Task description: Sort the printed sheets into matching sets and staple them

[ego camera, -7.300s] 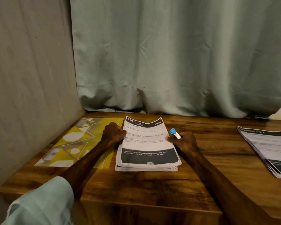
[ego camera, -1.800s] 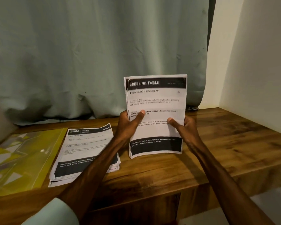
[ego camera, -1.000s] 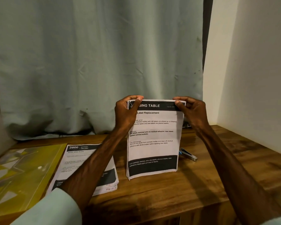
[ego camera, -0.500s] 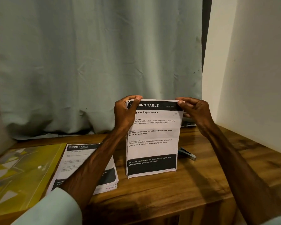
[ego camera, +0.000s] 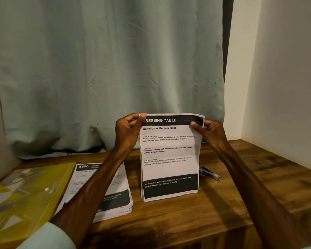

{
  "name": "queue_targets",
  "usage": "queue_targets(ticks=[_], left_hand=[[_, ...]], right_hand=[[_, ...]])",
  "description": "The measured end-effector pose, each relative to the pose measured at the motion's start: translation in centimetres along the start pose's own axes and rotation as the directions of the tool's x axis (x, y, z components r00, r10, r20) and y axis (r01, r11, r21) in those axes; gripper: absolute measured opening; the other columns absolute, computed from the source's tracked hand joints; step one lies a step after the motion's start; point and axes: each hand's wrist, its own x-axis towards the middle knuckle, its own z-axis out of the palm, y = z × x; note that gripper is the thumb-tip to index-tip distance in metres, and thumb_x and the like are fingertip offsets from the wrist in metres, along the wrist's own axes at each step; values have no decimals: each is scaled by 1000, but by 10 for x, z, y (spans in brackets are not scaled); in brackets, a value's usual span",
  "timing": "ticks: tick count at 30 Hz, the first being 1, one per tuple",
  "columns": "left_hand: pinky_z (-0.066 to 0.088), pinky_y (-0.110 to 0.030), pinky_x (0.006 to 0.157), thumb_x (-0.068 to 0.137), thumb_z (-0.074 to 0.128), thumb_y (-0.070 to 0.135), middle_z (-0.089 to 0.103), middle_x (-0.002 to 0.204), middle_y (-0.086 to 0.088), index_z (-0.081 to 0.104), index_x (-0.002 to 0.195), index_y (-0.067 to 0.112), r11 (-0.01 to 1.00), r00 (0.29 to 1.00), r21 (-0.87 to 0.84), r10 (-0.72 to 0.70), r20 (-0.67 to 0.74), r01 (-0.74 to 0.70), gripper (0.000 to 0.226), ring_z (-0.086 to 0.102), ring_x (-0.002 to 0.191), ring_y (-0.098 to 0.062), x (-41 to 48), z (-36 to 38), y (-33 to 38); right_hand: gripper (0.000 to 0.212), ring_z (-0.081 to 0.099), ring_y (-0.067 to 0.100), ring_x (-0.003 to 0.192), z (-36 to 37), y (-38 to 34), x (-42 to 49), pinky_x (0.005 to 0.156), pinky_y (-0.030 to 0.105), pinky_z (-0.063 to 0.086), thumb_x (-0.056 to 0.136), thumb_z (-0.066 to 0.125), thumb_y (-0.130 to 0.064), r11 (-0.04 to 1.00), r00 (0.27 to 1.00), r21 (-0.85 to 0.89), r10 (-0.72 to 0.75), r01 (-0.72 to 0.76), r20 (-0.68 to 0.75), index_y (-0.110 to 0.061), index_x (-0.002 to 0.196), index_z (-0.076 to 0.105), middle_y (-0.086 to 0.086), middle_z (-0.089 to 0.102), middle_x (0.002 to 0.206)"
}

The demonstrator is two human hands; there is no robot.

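Squaring step: left hand (ego camera: 128, 131) and right hand (ego camera: 211, 132) pinch top corners of upright "Dressing Table" set (ego camera: 170, 159), bottom edge on desk (ego camera: 223, 203); stapler (ego camera: 209, 173) below right hand; likely next: fetch it, staple a corner.

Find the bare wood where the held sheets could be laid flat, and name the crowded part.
Bare wood lies on the desk right of the stapler, up to the wall, and in front of the held sheets toward the near edge. The left is crowded: the kitchen stack beside the yellow folder.
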Motion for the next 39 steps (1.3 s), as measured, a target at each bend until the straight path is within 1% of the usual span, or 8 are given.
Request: queue_targets(ticks=[5, 8, 10, 15, 22, 30, 35, 39], left_hand=[[64, -38, 77, 88, 78, 16, 79, 96, -3, 69, 106, 17, 998, 989, 7, -66, 131, 66, 21, 77, 85, -21, -2, -8, 5], [62, -27, 79, 79, 87, 14, 78, 99, -2, 71, 110, 12, 984, 967, 159, 42, 250, -84, 35, 76, 88, -14, 18, -12, 24], [59, -17, 77, 74, 91, 20, 78, 96, 1, 72, 110, 11, 897, 906, 367, 77, 416, -245, 41, 75, 86, -5, 39, -10, 46], [60, -23, 73, 73, 91, 34, 75, 98, 3, 74, 109, 16, 569, 671, 643, -202, 714, -512, 44, 71, 80, -4, 75, 30, 81], [64, -39, 74, 91, 75, 36, 79, 89, -5, 75, 105, 10, 627, 489, 642, -433, 757, -440, 30, 76, 77, -21, 75, 53, 85], [58, -27, 58, 94, 71, 25, 78, 78, -6, 74, 91, 2, 837, 734, 516, -233, 638, -183, 23, 75, 67, -20, 69, -12, 86], [63, -36, 69, 91, 70, 33, 78, 92, -13, 72, 106, 0, 908, 828, 405, -310, 467, 112, 36, 77, 80, -31, 52, -54, 61], [63, -34, 65, 94, 68, 34, 79, 89, -9, 72, 103, 5, 915, 894, 340, -325, 309, 215, 30, 77, 77, -29, 27, -59, 38]], right_hand=[[14, 76, 12, 79, 1, 1, 1, 67, 27, 63, 93, 70, -17, 1000, 1000, -2, 1, -1, -2, -12, 106, 73, 4, 77, 97], [13, 76, 10, 77, 2, -2, 2, 63, 22, 60, 93, 70, -16, 1000, 1000, -11, -6, 6, 6, -11, 104, 73, 2, 78, 95], [13, 75, 6, 73, 4, -5, 3, 60, 18, 56, 93, 69, -14, 1000, 1000, -2, -16, 16, 11, -9, 105, 74, -6, 78, 86], [12, 74, 6, 74, 12, -11, 4, 60, 16, 56, 93, 69, -11, 998, 998, 4, -61, 61, 29, -10, 104, 73, -1, 77, 89], [18, 74, 2, 78, 23, -30, 3, 65, 16, 56, 93, 69, -10, 984, 983, -48, -169, 173, 70, -15, 109, 72, -2, 76, 92], [25, 76, 18, 88, -21, -4, -8, 74, 26, 61, 82, 82, -19, 993, 983, -60, 107, -99, 151, -9, 104, 76, 4, 79, 95], [49, 71, 38, 106, -17, 29, -41, 100, 53, 54, 79, 81, -22, 888, 925, 267, 338, -375, 176, -4, 123, 67, 18, 74, 113], [50, 72, 35, 106, 11, 43, -60, 96, 50, 56, 80, 78, -19, 789, 900, 438, 413, -430, 139, -4, 126, 64, 16, 74, 116]])
